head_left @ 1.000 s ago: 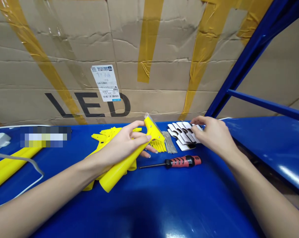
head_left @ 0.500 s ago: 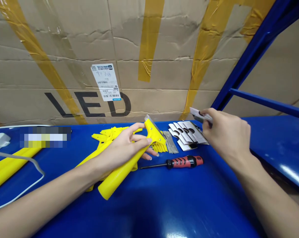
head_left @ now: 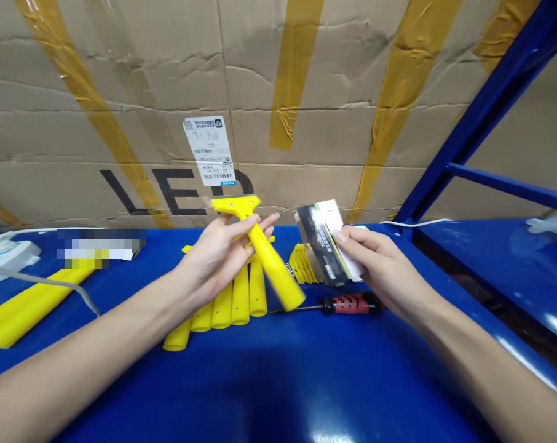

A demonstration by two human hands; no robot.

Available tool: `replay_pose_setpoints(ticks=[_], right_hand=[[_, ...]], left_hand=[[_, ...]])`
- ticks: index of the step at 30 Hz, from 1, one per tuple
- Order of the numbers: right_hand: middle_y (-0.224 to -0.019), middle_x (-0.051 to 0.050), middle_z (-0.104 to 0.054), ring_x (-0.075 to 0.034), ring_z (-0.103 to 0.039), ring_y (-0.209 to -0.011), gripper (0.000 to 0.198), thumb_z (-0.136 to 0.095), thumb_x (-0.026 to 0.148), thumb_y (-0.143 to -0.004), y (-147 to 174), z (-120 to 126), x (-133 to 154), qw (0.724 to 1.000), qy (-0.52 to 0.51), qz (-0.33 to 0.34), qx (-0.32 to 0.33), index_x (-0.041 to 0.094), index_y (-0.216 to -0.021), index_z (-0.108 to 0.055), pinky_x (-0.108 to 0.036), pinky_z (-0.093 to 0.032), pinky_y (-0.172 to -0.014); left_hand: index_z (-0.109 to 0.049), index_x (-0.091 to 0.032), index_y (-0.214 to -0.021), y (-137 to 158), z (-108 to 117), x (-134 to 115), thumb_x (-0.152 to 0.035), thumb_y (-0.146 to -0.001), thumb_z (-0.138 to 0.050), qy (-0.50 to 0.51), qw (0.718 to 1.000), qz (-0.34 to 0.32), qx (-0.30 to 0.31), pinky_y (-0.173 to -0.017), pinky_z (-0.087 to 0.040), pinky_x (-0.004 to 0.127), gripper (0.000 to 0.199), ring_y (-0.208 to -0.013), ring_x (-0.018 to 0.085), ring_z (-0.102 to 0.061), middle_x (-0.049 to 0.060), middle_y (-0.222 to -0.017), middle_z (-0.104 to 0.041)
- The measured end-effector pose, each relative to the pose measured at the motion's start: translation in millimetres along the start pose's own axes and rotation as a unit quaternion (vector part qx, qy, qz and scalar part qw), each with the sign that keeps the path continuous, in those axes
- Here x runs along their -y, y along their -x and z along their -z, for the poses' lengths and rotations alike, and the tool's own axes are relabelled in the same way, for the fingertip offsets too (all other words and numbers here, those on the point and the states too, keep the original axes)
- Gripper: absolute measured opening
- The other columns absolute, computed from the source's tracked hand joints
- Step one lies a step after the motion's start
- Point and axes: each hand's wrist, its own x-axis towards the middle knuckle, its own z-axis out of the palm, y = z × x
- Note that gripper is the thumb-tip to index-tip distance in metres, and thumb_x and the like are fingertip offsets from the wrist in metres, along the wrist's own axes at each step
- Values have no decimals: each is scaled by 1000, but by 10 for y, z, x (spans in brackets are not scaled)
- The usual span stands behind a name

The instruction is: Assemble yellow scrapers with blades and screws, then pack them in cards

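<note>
My left hand (head_left: 230, 249) pinches a yellow scraper (head_left: 276, 267) near its neck, the blade end up and to the left, the round handle slanting down to the right. In my right hand (head_left: 371, 249) is a printed cardboard sleeve (head_left: 322, 240), dark on one side and white on the other, gripped at its right edge between thumb and fingers. The sleeve and the scraper are apart. Several yellow handles (head_left: 223, 311) lie side by side under my left hand. Behind the sleeve, small yellow parts (head_left: 301, 261) are partly hidden.
A screwdriver (head_left: 352, 303) with a red and black grip lies on the blue table (head_left: 260, 387). More yellow handles (head_left: 24, 304) and a grey cable (head_left: 57, 282) are at the left. A taped cardboard box (head_left: 246, 80) stands behind; a blue metal frame (head_left: 472, 117) rises at right.
My left hand has turned the scraper so its blade end points up-left and its handle down-right. My right hand has brought the sleeve leftward, near the scraper, with its dark printed side showing.
</note>
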Motion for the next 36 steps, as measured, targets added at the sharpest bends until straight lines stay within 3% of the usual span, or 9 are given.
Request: replay_pose_setpoints(ticks=[3, 7, 10, 13, 16, 20, 25, 31, 36], right_hand=[[-77, 0, -61, -15, -58, -65, 31, -70, 50, -86, 42, -58, 61, 995, -73, -73, 15, 22, -78, -60, -25, -47, -58], [-73, 2, -59, -14, -58, -65, 31, -68, 47, -89, 72, -149, 54, 990, -96, -90, 44, 23, -75, -53, -23, -48, -59], [-74, 3, -63, -14, -62, -66, 30, -68, 46, -91, 84, -196, 18, 983, -142, -107, 55, 24, -79, -52, -25, -51, -61], [-94, 0, -74, -19, -72, -81, 21, -67, 42, -92, 99, -233, 11, 970, -205, -123, 52, 25, -88, -54, -34, -58, -76], [-116, -4, -74, -24, -74, -99, 14, -64, 38, -94, 108, -281, 15, 959, -250, -122, 47, 26, -96, -58, -42, -58, -87], [-120, -7, -73, -27, -70, -110, 28, -56, 50, -97, 90, -327, -18, 957, -267, -111, 28, 26, -111, -63, -44, -58, -89], [-93, -1, -71, -20, -67, -83, 20, -69, 45, -90, 43, -240, -56, 977, -195, -69, -51, 27, -93, -63, -32, -56, -70], [-75, 2, -68, -14, -62, -63, 23, -82, 37, -79, 24, -168, -29, 981, -171, -73, -54, 24, -79, -64, -27, -50, -60], [-71, 2, -68, -12, -62, -59, 30, -84, 39, -78, 36, -216, -14, 975, -202, -90, -32, 22, -73, -60, -27, -52, -58]], left_hand=[[-60, -11, -122, -32, 34, -53, 5, -90, -56, 48, 998, -33, -8, -106, -56, 32, 36, -120, 24, -68, 15, -116, -73], [-61, -17, -125, -3, 20, -60, 5, -90, -56, 73, 996, -56, -10, -109, -53, 32, 41, -123, 22, -67, 7, -114, -74], [-61, -17, -117, 31, -1, -44, 4, -92, -56, 87, 995, -54, -10, -109, -53, 32, 32, -122, 21, -67, 4, -102, -74], [-62, -16, -108, 37, 1, -30, 1, -95, -55, 88, 995, -44, -7, -109, -52, 29, 22, -124, 19, -66, 4, -97, -75], [-63, -16, -109, 31, 14, -2, -4, -97, -57, 63, 997, -43, 1, -112, -49, 29, 18, -130, 18, -62, 6, -108, -76], [-65, -16, -103, 54, 27, 64, -11, -98, -58, 6, 998, -54, 34, -116, -45, 31, 10, -138, 18, -54, 8, -126, -73], [-65, -21, -105, 90, 46, 88, -15, -98, -61, -26, 994, -72, 74, -117, -43, 34, 10, -138, 18, -54, 5, -129, -73], [-68, -22, -113, 86, 54, 53, -18, -99, -60, -38, 992, -80, 89, -120, -39, 33, 17, -141, 19, -50, 3, -128, -73], [-54, -25, -132, 100, 35, 59, -14, -98, -61, -29, 995, -68, 72, -117, -42, 34, 36, -138, 17, -54, 5, -127, -74]])
